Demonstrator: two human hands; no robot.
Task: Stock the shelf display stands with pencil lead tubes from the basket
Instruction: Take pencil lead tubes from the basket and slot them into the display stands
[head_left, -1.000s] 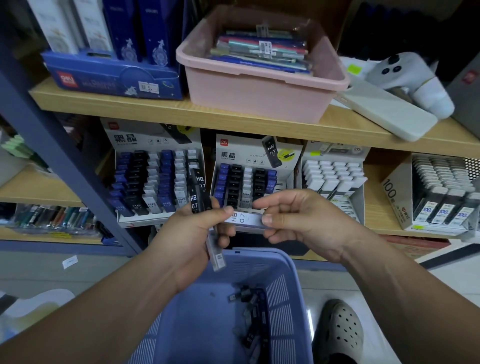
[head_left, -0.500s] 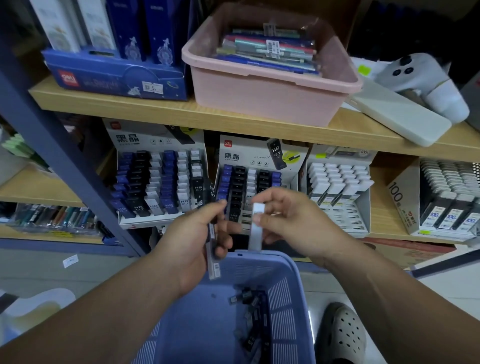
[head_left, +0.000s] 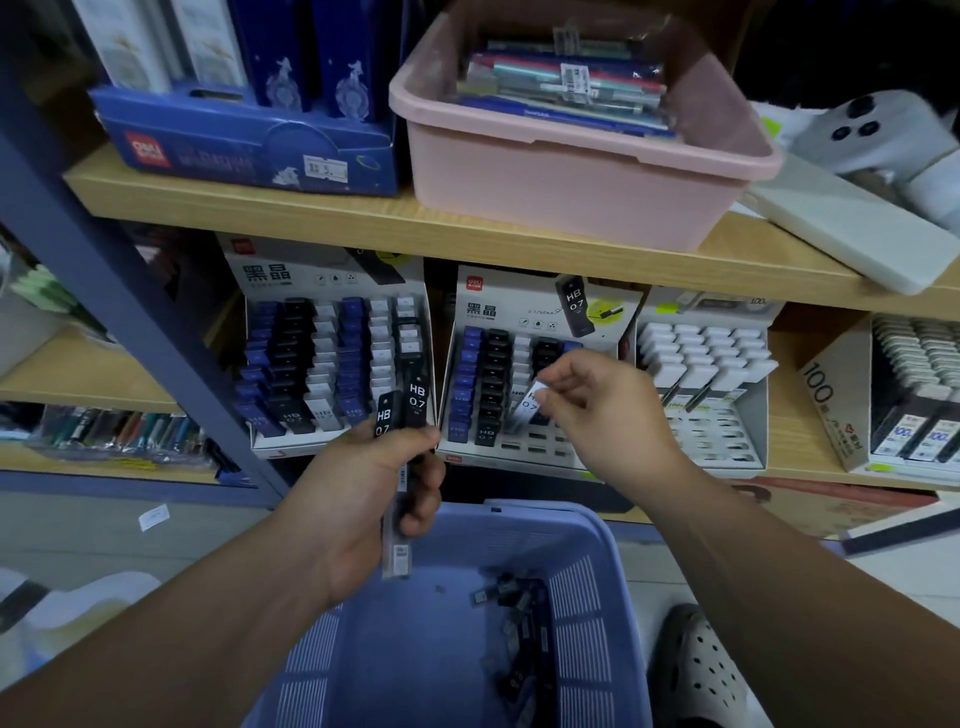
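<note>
The right hand (head_left: 608, 415) pinches a white tube (head_left: 531, 404) over the middle stand (head_left: 498, 304) and should ease it upright into an empty front slot at five o'clock, while the left hand (head_left: 363, 493) grips black tubes (head_left: 415, 400) at eleven o'clock of the basket (head_left: 582, 587).

A light wooden shelf board (head_left: 467, 228) is spanned across the upper view. On it, a blue cardboard display box (head_left: 249, 150) is set at eleven o'clock, a pink plastic tub (head_left: 571, 176) at twelve and a flat white slab (head_left: 852, 228) at two. On the lower wooden board (head_left: 784, 410), printed cardboard display stands (head_left: 332, 275) are ranged side by side.

white tube (head_left: 529, 410) at stand (head_left: 519, 307), black tubes (head_left: 415, 397) upright
</note>
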